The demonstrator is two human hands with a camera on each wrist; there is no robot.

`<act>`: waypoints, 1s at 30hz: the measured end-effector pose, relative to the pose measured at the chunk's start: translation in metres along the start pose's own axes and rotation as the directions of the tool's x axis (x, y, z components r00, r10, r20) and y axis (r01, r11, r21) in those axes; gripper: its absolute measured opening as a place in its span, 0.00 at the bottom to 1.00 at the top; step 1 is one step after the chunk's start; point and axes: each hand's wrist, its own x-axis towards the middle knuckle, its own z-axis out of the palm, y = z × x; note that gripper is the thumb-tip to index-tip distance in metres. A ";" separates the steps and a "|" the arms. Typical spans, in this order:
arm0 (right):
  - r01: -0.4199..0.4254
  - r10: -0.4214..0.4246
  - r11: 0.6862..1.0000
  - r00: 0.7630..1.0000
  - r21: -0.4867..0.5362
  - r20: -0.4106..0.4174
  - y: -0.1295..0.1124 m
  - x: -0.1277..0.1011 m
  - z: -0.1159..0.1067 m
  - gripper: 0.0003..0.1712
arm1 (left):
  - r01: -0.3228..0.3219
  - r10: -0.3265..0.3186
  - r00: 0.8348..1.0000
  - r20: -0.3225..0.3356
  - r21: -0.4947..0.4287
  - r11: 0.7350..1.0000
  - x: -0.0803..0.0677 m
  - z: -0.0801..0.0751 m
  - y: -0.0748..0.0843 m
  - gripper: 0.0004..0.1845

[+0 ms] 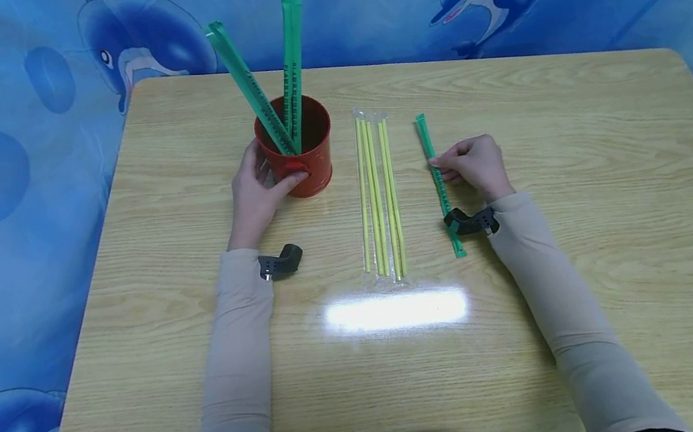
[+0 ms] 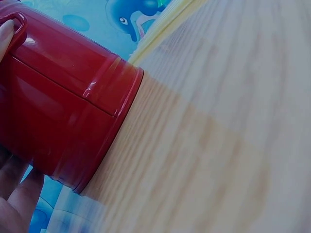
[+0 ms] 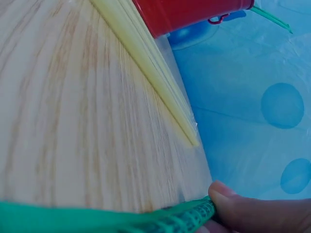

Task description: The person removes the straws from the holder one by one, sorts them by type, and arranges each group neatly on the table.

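- Right hand (image 1: 474,165): grip pinches the green wrapped straw (image 1: 438,181), which lies flat on the desk (image 1: 592,205) (thumb on the wrapper in the wrist view).
- Yellow straws (image 1: 377,195): sealed in clear wrap, between both hands.
- Left hand (image 1: 255,193): grip curled round the red cup (image 1: 301,151), upright, holding two green straws (image 1: 272,83).

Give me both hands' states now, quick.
Left hand: fingers curled round the red cup.
Right hand: pinches the green wrapped straw lying on the table.
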 end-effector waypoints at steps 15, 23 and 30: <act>0.044 -0.046 0.986 0.999 -0.162 -0.010 -0.005 -0.002 -0.001 0.17 | -0.014 0.014 1.000 0.002 0.005 1.000 0.001 0.000 -0.001 0.42; 0.037 -0.040 0.982 0.999 -0.184 -0.013 -0.005 -0.002 -0.003 0.17 | -0.007 0.007 1.000 0.003 0.005 1.000 0.001 0.000 0.000 0.43; 0.034 -0.036 0.982 0.999 -0.186 -0.004 -0.003 -0.002 -0.005 0.17 | -0.007 0.007 1.000 0.006 0.009 1.000 0.001 0.000 -0.001 0.42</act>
